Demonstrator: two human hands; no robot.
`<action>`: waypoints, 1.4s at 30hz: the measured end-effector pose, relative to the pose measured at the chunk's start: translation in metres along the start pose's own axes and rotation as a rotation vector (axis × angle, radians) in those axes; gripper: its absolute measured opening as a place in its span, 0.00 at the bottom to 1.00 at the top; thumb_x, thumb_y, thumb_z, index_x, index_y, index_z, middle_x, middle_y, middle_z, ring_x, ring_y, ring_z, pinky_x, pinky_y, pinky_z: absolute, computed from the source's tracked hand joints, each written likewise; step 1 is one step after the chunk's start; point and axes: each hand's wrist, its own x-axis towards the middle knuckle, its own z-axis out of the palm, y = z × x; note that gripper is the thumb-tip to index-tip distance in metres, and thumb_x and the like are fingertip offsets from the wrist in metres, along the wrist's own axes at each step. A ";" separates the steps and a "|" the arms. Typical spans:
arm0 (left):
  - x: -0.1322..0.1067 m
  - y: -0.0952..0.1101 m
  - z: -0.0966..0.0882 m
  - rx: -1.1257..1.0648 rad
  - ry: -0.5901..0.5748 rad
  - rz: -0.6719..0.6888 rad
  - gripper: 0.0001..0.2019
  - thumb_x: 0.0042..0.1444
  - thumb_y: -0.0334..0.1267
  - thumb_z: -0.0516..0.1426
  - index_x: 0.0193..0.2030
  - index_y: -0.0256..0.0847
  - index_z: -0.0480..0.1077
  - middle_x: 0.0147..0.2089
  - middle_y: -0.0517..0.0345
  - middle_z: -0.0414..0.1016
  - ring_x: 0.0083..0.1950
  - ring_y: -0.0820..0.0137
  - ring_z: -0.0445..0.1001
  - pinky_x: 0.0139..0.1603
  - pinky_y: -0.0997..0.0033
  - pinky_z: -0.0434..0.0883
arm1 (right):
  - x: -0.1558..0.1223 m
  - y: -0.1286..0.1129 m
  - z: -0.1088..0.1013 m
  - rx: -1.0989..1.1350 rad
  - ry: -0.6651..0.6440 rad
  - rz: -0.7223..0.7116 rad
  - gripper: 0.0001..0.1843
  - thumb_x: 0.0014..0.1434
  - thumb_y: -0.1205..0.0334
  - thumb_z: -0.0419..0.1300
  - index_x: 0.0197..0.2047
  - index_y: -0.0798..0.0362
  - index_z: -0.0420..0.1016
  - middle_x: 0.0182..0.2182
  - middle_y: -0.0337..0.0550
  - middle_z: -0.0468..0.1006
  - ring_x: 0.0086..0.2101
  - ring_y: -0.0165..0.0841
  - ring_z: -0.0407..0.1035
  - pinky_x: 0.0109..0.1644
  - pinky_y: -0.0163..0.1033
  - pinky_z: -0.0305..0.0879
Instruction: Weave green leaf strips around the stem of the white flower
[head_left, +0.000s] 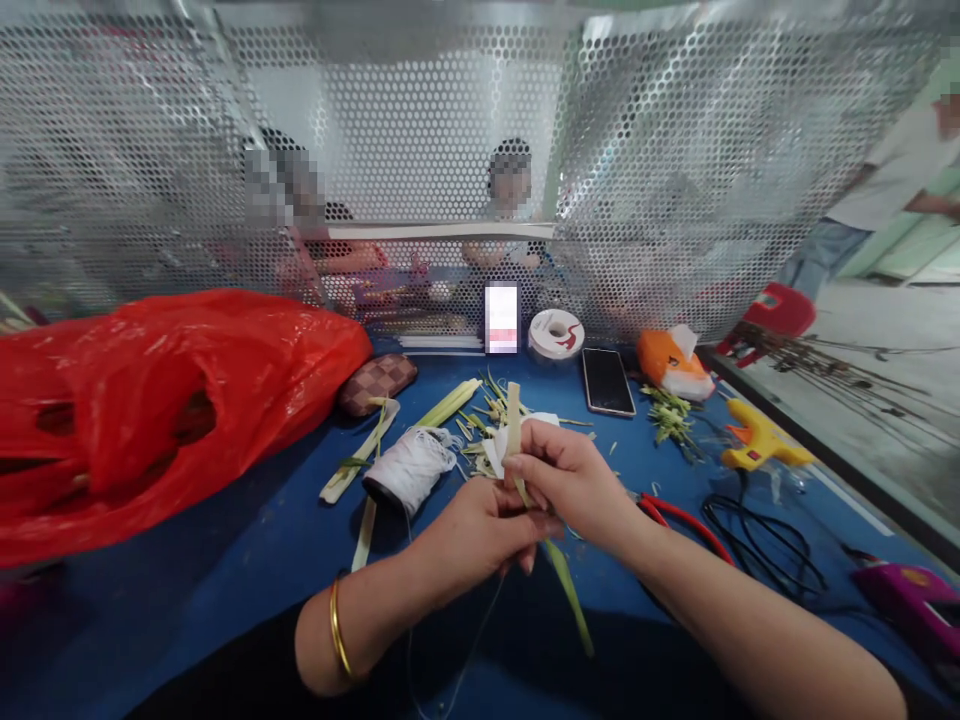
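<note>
Both my hands meet over the middle of the blue table (pixel 225 560). My left hand (pixel 472 530), with a gold bangle (pixel 339 630) on its wrist, is closed around the lower part of a pale green leaf strip (pixel 514 420). My right hand (pixel 570 475) pinches the same strip higher up, fingers curled around it. The strip stands up above my fingers and its green end hangs down below them. A thin thread runs from my hands down toward me. A spool of white thread (pixel 409 468) lies just left of my hands.
A big red plastic bag (pixel 150 400) fills the left side. Leaf strips and trimmings (pixel 465 410), a phone (pixel 607 380), a ribbon roll (pixel 556 335), an orange tissue pack (pixel 671 365), a yellow glue gun (pixel 761 438), red-handled cutters (pixel 682 520) and black cable lie around. People sit behind the perforated metal screen (pixel 675 180).
</note>
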 end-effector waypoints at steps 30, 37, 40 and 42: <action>-0.031 -0.029 0.015 0.049 0.101 0.141 0.15 0.51 0.34 0.54 0.15 0.38 0.65 0.15 0.62 0.63 0.16 0.79 0.59 0.21 0.75 0.56 | -0.029 0.013 0.037 0.002 0.122 -0.167 0.08 0.60 0.62 0.56 0.29 0.51 0.66 0.15 0.30 0.67 0.18 0.27 0.60 0.24 0.32 0.58; -0.023 -0.036 0.006 -0.290 0.224 0.137 0.17 0.53 0.49 0.59 0.35 0.34 0.75 0.24 0.63 0.66 0.19 0.81 0.58 0.19 0.78 0.50 | -0.036 0.006 0.008 -0.352 0.384 -0.431 0.06 0.61 0.60 0.56 0.39 0.52 0.72 0.32 0.40 0.74 0.34 0.33 0.68 0.40 0.37 0.62; -0.023 -0.035 0.001 -0.459 0.216 0.122 0.21 0.53 0.53 0.59 0.39 0.33 0.76 0.25 0.61 0.68 0.20 0.81 0.60 0.19 0.79 0.53 | -0.049 0.013 -0.003 -0.480 0.279 -0.312 0.10 0.62 0.58 0.54 0.31 0.52 0.70 0.27 0.38 0.72 0.30 0.32 0.66 0.36 0.36 0.60; -0.024 -0.034 0.000 -0.527 0.200 0.115 0.20 0.52 0.50 0.61 0.39 0.32 0.76 0.26 0.61 0.69 0.21 0.81 0.61 0.20 0.80 0.54 | -0.056 0.022 -0.003 -0.507 0.109 -0.227 0.12 0.62 0.56 0.54 0.31 0.52 0.70 0.25 0.37 0.71 0.27 0.31 0.65 0.34 0.36 0.60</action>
